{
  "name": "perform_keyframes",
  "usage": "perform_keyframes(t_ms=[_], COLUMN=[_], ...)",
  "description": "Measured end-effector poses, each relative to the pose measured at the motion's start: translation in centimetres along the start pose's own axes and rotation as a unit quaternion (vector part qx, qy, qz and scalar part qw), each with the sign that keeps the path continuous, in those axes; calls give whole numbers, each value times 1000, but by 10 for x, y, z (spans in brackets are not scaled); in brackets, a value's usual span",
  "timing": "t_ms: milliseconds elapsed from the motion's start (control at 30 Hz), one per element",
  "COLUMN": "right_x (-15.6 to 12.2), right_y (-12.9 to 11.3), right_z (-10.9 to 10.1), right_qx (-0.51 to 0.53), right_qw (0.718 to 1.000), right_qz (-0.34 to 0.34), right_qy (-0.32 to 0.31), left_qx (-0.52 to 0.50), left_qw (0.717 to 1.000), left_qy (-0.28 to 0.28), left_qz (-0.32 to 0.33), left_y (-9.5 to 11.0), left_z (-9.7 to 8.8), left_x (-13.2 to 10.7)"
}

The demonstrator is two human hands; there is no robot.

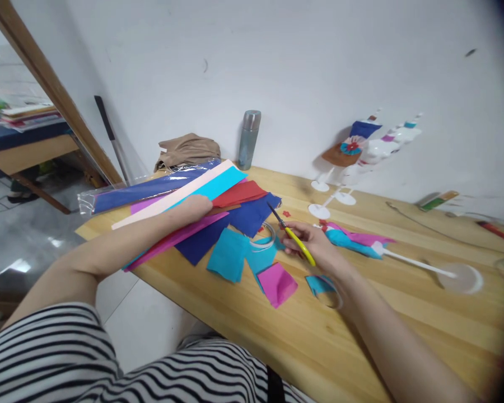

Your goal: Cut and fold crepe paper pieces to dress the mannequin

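Note:
My right hand [308, 243] is closed around a pair of yellow-handled scissors [300, 244], whose dark blades point up and to the left. My left hand [199, 207] lies over a fan of coloured sheets, at the near end of a red sheet [243, 193]; its fingers are hidden. Under and around that arm are a pale pink strip [172, 198], a bright blue strip [227, 182] and a dark blue sheet [256, 215]. Between the hands lie a teal square [229, 254], a pink square [277, 284] and a roll of clear tape [271, 238].
A grey thermos [249, 140] and a brown cloth [189, 150] stand by the wall, behind a plastic-wrapped blue roll [151, 187]. White-stemmed figures [353, 145] are at the back right. A pink-and-blue wrapped piece [357, 240] on a white stand lies on the wooden table [256, 330].

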State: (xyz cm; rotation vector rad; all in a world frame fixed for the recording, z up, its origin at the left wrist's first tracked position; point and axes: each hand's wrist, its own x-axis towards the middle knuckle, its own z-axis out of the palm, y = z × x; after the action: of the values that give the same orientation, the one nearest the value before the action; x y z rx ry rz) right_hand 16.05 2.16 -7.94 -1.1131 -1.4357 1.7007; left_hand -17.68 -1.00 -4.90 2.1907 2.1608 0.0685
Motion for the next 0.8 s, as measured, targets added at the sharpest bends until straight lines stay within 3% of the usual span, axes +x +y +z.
perform_keyframes(t_ms=[67,133,233,300,467,600,800], right_x=[-1,-1,0,0,0,2,6], right_y=[0,0,1,1,2,4,5], right_z=[1,2,2,3,4,-2,-11], right_qx=[8,11,13,16,1,-39,-118], right_qw=[1000,1000,1000,1000,1000,999,992], right_qz=[9,15,16,18,16,-14,-46], right_qy=[4,6,8,6,-2,-6,-4], left_qx=[30,53,65,69,50,7,-37], left_qw=[997,994,994,991,967,961,961], left_qy=[-66,-93,-68,-25,-12,-17,-2], left_qz=[-9,-16,-53,-111,-249,-277,-273], left_y=[11,14,2,-17,-65,-82,-88], left_z=[10,7,-9,-17,-12,-5,-5], left_x=[-3,-1,11,21,38,42,40])
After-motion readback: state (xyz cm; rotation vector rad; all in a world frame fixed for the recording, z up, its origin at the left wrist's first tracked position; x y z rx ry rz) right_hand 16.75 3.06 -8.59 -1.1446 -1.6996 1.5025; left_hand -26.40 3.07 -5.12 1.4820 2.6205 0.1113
